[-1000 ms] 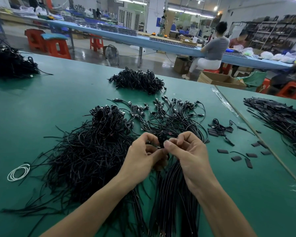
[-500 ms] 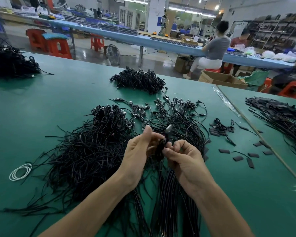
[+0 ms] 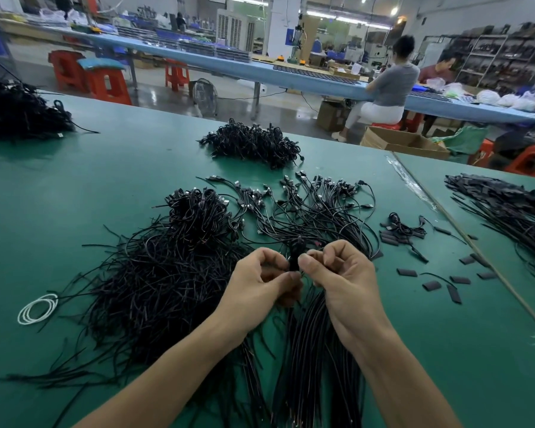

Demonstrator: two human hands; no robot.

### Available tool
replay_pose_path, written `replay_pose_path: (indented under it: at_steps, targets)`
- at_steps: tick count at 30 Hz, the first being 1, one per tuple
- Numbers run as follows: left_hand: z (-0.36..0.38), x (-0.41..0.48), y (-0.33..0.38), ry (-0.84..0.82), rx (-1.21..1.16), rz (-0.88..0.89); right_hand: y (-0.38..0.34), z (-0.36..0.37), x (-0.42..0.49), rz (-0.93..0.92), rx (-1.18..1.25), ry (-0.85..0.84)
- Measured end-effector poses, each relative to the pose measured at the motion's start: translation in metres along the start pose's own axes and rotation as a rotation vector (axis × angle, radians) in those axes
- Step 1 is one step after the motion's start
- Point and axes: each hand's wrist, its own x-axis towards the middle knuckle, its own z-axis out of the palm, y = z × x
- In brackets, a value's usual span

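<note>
Both hands meet above a green table (image 3: 74,186). My left hand (image 3: 257,288) and my right hand (image 3: 343,279) each pinch the same small black cable piece (image 3: 295,257) with thumb and forefinger, holding it upright between them. Under my hands lies a straight bundle of black cables (image 3: 309,350) running toward me. A large tangled heap of black cables (image 3: 155,288) spreads to the left. Beyond my hands, cables with plug ends (image 3: 309,202) fan out. The lower end of the held piece is hidden by my fingers.
Short black sleeve pieces (image 3: 433,285) lie scattered at the right. White rings (image 3: 37,308) sit at the left. More cable piles rest at the back centre (image 3: 254,143), far left (image 3: 16,109) and right table (image 3: 507,205). A cardboard box (image 3: 405,143) and seated people are beyond.
The black piece stood up higher between my fingers half a second ago; now it is lower, and both hands pinch it closer together at the same spot.
</note>
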Motion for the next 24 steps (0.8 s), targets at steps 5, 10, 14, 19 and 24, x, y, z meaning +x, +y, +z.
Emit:
replay_pose_path:
  at_steps: [5, 10, 14, 19, 24]
  targets:
    - [-0.002, 0.006, 0.007, -0.004, -0.372, -0.184, 0.008, 0.001, -0.005, 0.103, 0.113, -0.087]
    - [-0.015, 0.009, 0.002, -0.014, -0.092, -0.038, 0.024, -0.002, -0.008, 0.238, 0.181, -0.091]
    - [-0.035, 0.016, 0.002, -0.127, 0.034, -0.003, 0.031, -0.004, 0.003, 0.274, -0.013, -0.148]
    - [-0.061, 0.057, 0.006, 0.119, 0.281, 0.089, 0.038, -0.022, 0.048, 0.033, -0.992, -0.034]
    - [-0.098, 0.104, 0.015, 0.425, 0.613, 0.239, 0.047, -0.042, 0.087, 0.122, -1.571, -0.108]
